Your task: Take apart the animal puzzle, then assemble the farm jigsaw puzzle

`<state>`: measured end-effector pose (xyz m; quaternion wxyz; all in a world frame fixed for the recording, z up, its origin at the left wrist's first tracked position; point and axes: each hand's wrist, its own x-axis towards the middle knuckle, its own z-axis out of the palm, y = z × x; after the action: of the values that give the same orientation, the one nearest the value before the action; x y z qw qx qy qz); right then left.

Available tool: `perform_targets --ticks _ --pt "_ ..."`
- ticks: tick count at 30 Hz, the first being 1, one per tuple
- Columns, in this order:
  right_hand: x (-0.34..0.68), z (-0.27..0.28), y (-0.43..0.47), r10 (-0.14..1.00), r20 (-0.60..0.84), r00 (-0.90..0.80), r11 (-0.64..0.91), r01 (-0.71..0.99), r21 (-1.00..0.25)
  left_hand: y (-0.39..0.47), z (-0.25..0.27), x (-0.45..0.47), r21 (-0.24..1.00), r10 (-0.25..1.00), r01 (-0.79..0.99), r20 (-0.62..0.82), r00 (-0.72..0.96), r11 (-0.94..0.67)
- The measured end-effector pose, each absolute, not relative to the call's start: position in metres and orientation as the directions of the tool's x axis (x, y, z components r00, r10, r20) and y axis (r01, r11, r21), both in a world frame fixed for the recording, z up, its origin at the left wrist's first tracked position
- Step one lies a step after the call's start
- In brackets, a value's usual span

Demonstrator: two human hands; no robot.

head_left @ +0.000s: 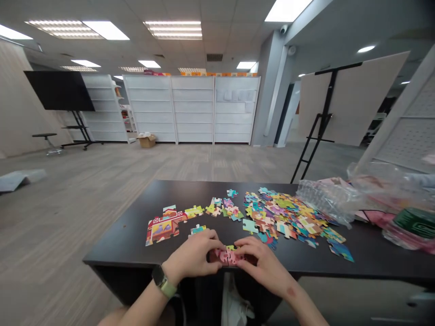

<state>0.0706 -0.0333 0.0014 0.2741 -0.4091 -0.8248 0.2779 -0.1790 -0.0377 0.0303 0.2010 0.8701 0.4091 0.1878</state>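
Note:
Close to the table's front edge, pink jigsaw puzzle pieces [228, 257] lie between my two hands, with a bit of yellow-green at the top. My left hand [200, 253], with a watch on its wrist, grips them from the left, thumb and fingers curled. From the other side my right hand [256, 258] pinches the right end of the pieces. Fingers hide part of them. Left of my hands is a joined section with a red barn [163, 226]. A blue-green piece [198, 229] sits just beyond my left hand.
A large heap of loose puzzle pieces [285, 213] spreads over the right of the dark table [132, 226]. Small clusters [231, 209] lie in the middle. Clear plastic packaging [328, 199] and a green-lidded container [416, 222] crowd the right end. An easel [319, 122] stands behind.

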Motion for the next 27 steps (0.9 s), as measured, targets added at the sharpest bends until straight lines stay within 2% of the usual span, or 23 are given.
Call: perform_targets --ticks 6,11,18,27 --pt "0.068 0.003 -0.038 0.837 0.222 -0.5 0.51 0.569 -0.645 -0.035 0.029 -0.174 0.466 0.787 0.655 0.173 0.592 -0.595" --pt "0.068 0.002 -0.034 0.841 0.225 -0.492 0.505 0.565 -0.653 -0.036 0.029 -0.179 0.483 0.788 0.65 0.156 0.596 -0.587" --pt "0.065 -0.003 -0.039 0.831 0.314 -0.459 0.54 0.53 -0.654 -0.041 0.03 -0.174 0.46 0.795 0.673 0.136 0.591 -0.579" --pt "0.065 -0.007 -0.045 0.804 0.394 -0.445 0.592 0.545 -0.594 -0.031 0.025 -0.146 0.397 0.848 0.762 0.088 0.523 -0.511"
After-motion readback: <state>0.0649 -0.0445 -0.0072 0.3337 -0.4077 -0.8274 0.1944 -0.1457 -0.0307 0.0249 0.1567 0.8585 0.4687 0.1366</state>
